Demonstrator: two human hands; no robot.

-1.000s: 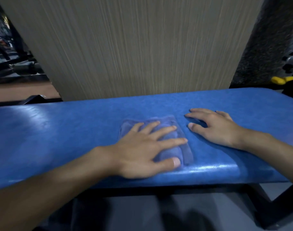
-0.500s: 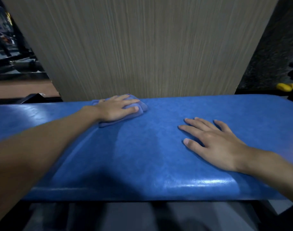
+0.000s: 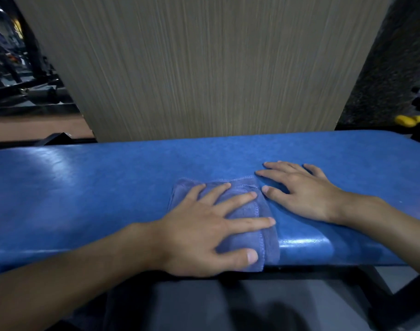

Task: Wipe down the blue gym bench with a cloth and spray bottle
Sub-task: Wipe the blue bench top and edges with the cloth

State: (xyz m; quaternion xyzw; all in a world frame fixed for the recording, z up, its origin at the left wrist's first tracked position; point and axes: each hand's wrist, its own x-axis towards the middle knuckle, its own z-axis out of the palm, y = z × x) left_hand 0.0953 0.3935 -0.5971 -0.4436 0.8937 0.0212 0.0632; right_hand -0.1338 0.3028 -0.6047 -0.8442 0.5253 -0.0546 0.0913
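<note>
Hands (image 3: 204, 232) flat: left on cloth (image 3: 256, 216), right (image 3: 302, 194) on bench (image 3: 84, 192).

- The left hand (image 3: 199, 232) is bare: no glove, no ring on any finger that shows.
- Its nails are short and unpainted; the thumbnail is plainly seen, pale and rounded.
- The left forearm is bare from the wrist to the picture's edge, with no sleeve, watch or band on it.
- The right hand (image 3: 302, 194) is likewise bare, without glove or ring.
- Its nails are short too, plain at the thumb and forefinger.
- The right forearm is bare as far as it shows, with no sleeve, strap or bracelet at the wrist.
</note>
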